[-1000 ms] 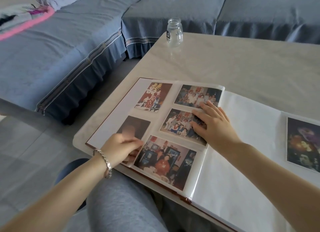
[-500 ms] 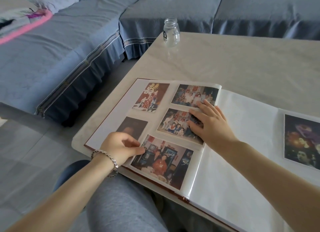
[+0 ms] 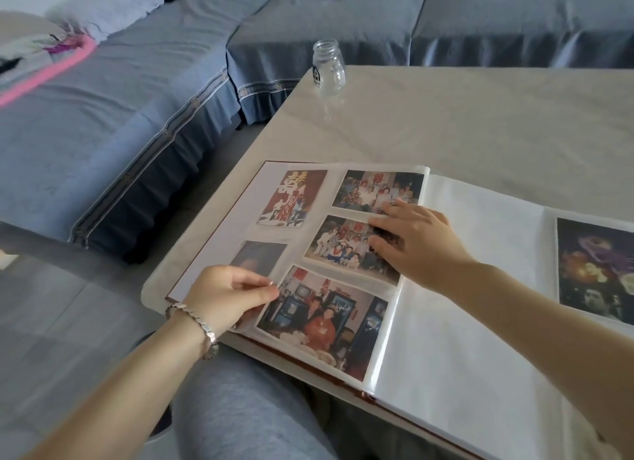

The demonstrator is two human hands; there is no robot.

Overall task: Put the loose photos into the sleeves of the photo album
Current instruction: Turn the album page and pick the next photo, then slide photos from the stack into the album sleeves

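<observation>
Since a second ago, the left hand [image 3: 223, 298] is sitting lower over the dark photo [image 3: 262, 257], now covering its near end. The right hand [image 3: 418, 247] is staying where it was. The left fingers are curling in, with thumb and forefinger pinching together at the dark photo's lower right corner. Whether they are gripping the print itself or the clear sleeve over it, I cannot tell.

The right hand is lying flat with its fingers straight and spread, pressing on the middle group photo [image 3: 339, 247], with its fingertips reaching the edge of the top group photo [image 3: 374, 190].

Both hands are working on the left page of the photo album [image 3: 463, 288], which is lying open at the near left corner of the pale table [image 3: 480, 123]. A red photo [image 3: 291, 199] is showing at the far left of that page and a large indoor photo [image 3: 322, 322] at the near right. One dark colourful photo [image 3: 597, 271] is sitting on the right page.

A silver bracelet [image 3: 206, 329] is circling the left wrist. A clear glass jar [image 3: 328, 68] is standing upright at the table's far edge, well apart from the album. A blue-grey sofa [image 3: 137, 99] is running along behind and to the left.
</observation>
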